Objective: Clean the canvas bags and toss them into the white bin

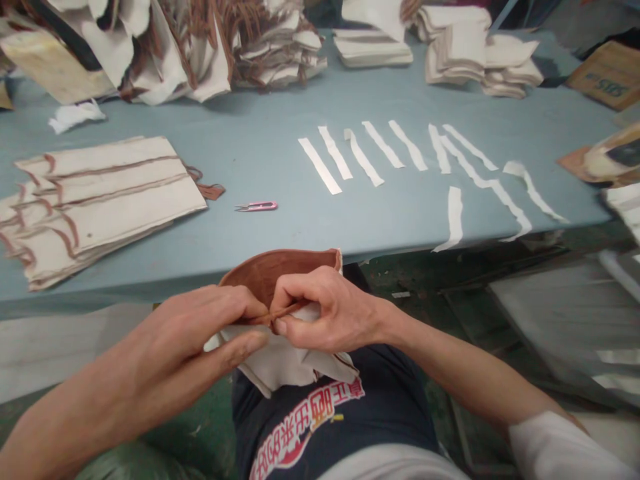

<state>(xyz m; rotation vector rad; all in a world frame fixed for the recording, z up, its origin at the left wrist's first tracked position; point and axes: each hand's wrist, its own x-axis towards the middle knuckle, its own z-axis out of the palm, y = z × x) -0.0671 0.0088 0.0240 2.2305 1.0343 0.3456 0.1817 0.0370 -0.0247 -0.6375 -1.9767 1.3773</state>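
A white cloth piece with a brown lining (290,363) is held over my lap, its brown inner side facing up at the top. My left hand (200,340) pinches its brown edge between thumb and fingers. Right beside it, my right hand (325,310) grips the same brown edge, with a thin brown strip running between the two hands. Small pink thread snips (263,206) lie on the blue-grey table (260,147) beyond my hands. To their left is a stack of white cloth pieces with brown trim (120,187).
Several white strips (320,167) lie across the table's middle and right. Heaped white and brown cloth (190,47) fills the back left. Folded white stacks (455,50) stand at the back, near part of another person's hand. A brown carton (607,77) sits at the far right.
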